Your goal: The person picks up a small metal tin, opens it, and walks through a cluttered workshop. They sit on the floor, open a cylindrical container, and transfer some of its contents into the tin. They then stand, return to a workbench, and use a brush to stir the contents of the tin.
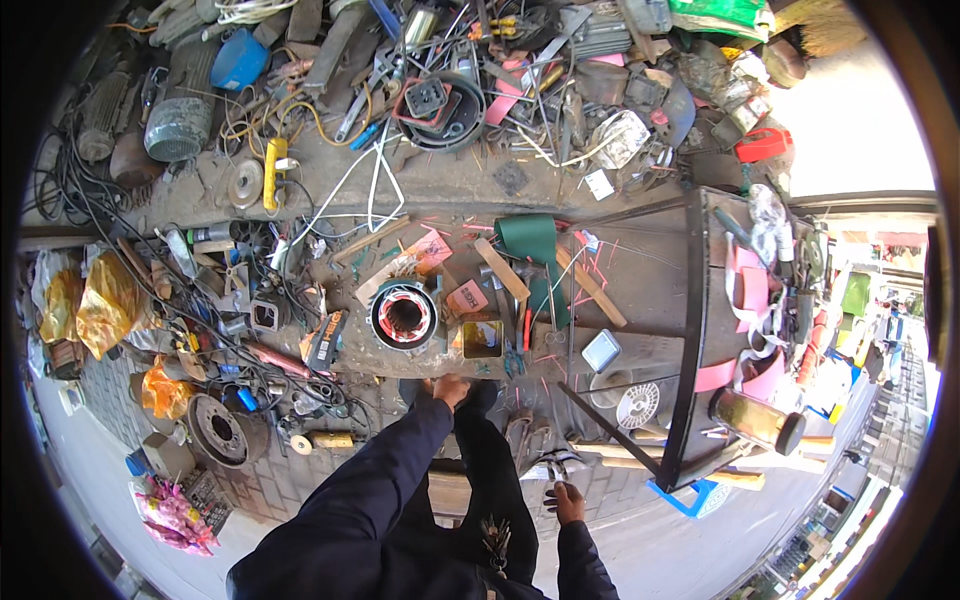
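Observation:
My left hand (451, 389) is low at the front edge of the workbench, above my knees. Its fingers look curled, and what they hold, if anything, is hidden. Just beyond it on the bench stands a round motor stator (376, 318) with red and white lining around its bore. Beside the stator is a square yellowish tin (483, 353). Down at my right side, my right hand (569, 504) is closed around a small dark and silvery thing that I cannot make out.
A hammer (502, 270), pliers (514, 361), a green sheet (526, 238) and a small white tray (601, 351) lie on the bench. At right stands a dark metal frame (690, 340) with a jar (757, 421). Cables and a pulley wheel (217, 431) crowd the left.

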### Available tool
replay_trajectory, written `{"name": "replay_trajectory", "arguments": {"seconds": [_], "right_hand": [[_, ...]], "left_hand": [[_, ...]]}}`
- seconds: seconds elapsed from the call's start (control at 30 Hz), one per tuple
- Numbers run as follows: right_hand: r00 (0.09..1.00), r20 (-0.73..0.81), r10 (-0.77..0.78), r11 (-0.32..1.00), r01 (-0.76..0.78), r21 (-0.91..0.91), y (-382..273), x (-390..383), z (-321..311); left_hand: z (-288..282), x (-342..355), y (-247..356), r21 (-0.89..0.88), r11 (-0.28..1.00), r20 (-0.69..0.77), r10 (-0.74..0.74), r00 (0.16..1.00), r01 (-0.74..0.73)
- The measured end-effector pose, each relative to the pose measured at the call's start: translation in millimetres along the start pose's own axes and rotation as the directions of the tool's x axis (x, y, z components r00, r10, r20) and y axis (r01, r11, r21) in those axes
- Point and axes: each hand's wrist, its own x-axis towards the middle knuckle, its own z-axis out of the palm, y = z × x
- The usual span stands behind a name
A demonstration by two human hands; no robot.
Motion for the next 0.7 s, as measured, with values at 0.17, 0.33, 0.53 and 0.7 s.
{"name": "replay_trajectory", "arguments": {"seconds": [0.17, 0.33, 0.53, 0.7], "right_hand": [[0.988, 0.152, -0.030, 0.948, -0.020, 0.318, -90.8, -8.0, 60.3], [0.734, 0.661, -0.159, 0.564, -0.482, 0.671, -246.2, -47.5, 162.6], [0.410, 0.385, -0.827, 0.510, 0.836, 0.204, -411.7, -161.6, 151.4], [0.307, 0.185, -0.934, 0.328, 0.939, 0.098, -538.2, -201.8, 84.0]], "left_hand": [[-119.2, -43.4, 170.0, -0.902, 0.286, 0.262, -0.232, 0.937, 0.323], [-229.7, -50.8, 252.3, -0.642, 0.652, -0.480, 0.070, 0.874, -0.405], [-365.3, 8.5, 169.6, -0.581, 0.809, -0.182, -0.019, 0.983, -0.092], [-491.8, 5.8, 291.1, -0.998, 0.055, -0.031, -0.423, 0.906, -0.008]]}}
